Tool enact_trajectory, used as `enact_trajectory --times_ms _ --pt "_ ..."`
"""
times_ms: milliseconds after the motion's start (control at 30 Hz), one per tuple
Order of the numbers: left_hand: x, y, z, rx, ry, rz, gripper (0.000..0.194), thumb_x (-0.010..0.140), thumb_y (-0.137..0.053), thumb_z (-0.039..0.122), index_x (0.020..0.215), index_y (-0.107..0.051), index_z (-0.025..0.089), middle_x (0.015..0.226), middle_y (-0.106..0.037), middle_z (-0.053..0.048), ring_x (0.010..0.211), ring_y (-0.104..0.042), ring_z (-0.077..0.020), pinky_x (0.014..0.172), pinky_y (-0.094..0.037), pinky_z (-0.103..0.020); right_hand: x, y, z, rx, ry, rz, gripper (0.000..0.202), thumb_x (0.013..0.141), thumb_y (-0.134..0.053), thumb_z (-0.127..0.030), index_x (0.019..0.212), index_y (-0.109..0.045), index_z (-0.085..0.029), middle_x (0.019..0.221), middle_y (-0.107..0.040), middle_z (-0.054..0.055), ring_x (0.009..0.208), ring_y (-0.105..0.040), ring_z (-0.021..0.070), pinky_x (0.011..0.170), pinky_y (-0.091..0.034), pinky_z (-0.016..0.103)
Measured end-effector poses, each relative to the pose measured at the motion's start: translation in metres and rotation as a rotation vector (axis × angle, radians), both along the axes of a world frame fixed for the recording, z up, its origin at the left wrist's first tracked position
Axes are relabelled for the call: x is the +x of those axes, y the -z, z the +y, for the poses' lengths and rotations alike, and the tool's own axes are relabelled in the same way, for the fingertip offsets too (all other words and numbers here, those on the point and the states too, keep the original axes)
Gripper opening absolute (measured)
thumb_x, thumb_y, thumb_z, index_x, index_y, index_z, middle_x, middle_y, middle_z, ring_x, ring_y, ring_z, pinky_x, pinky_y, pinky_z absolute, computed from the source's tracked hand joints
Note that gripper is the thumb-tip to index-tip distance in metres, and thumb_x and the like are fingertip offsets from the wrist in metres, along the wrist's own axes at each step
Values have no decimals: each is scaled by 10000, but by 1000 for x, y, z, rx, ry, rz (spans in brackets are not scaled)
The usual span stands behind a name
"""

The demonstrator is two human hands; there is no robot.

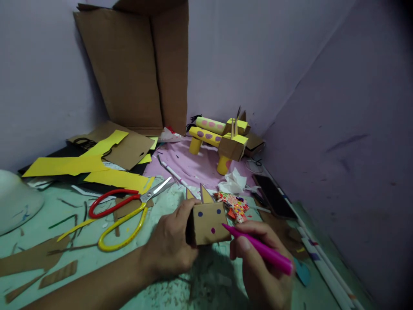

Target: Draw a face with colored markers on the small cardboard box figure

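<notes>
A small cardboard box (211, 219) with two pointed yellow ears is held up near the middle. Its front face carries two dark blue dots and one magenta dot lower down. My left hand (174, 239) is closed round the box's left side. My right hand (266, 262) grips a magenta marker (263, 249), whose tip is at the right part of the box's front face, to the right of the magenta dot. Whether the tip touches the cardboard cannot be told.
Scissors (142, 198) with red and yellow handles lie left of the box. Yellow strips (67, 165) and cardboard scraps are further left. Behind stand two yellow cardboard animals (206, 135) and a large carton (129, 64). A phone (274, 196) lies at the right.
</notes>
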State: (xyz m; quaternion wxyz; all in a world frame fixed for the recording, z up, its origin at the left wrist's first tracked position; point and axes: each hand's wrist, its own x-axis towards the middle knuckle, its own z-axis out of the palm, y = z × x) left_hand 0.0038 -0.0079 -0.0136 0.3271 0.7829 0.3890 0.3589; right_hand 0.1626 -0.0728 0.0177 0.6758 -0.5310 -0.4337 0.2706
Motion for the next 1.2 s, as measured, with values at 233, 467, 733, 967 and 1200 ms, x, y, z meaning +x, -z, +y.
enact_trajectory --times_ms 233,467,733,967,1200 --pt "0 1 -1 78 -5 16 598 744 -616 281 1290 -373 260 1061 -699 -64 779 -723 -275 647 -569 -390 -7 4 2 18 -32 -290 77 842 -657 -280 796 -703 -239 679 -696 2 543 -617 154 473 -465 243" --pt "1 -1 -2 90 -5 21 600 733 -578 218 1290 -359 260 1008 -703 -45 661 -698 -231 585 -542 -340 1 7 8 198 -58 -536 51 844 -658 -195 804 -683 -212 661 -670 -7 546 -622 131 496 -484 217" --pt "1 0 -1 102 2 10 578 721 -599 233 1261 -391 238 1005 -701 -65 669 -698 -235 580 -538 -339 2 9 11 233 -80 -597 79 864 -640 -171 798 -651 -212 637 -643 -22 522 -606 119 467 -462 202" --pt "1 2 -1 140 -3 24 594 704 -599 205 1256 -384 241 993 -688 -55 648 -687 -223 565 -523 -326 -5 8 8 167 0 -507 98 861 -635 -209 764 -645 -214 634 -618 -14 530 -572 128 486 -451 232" --pt "1 0 -2 105 3 1 556 719 -605 217 1235 -399 250 1002 -684 -48 667 -687 -213 571 -519 -310 7 7 13 256 -95 -688 71 860 -633 -154 816 -635 -210 637 -639 -31 507 -612 106 465 -487 178"
